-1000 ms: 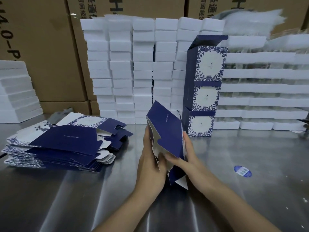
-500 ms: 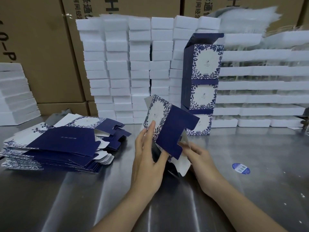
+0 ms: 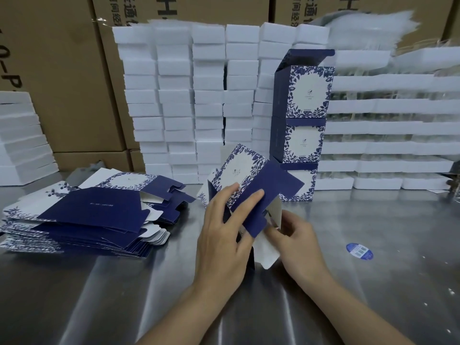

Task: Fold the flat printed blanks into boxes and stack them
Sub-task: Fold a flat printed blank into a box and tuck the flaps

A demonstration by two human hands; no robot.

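Midway, at centre frame, half-formed blank (image 3: 239, 175) gripped by left hand (image 3: 221, 235), fingers (image 3: 252, 196) curled over its navy flap (image 3: 271, 185), white end flap (image 3: 270, 255) pinched by right hand (image 3: 296, 240); next judged necessary: tucking flaps shut, then adding to stack (image 3: 306, 95) right of centre.

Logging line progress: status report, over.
Left hand holds, right hand pinches half-folded navy floral cardboard box. Three finished boxes stacked behind. Nothing seen in the way.

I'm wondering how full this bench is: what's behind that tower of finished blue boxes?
Stacks of white blocks and white trays rise behind the tower of three boxes, with brown cartons beyond them. What stands directly behind the tower is covered.
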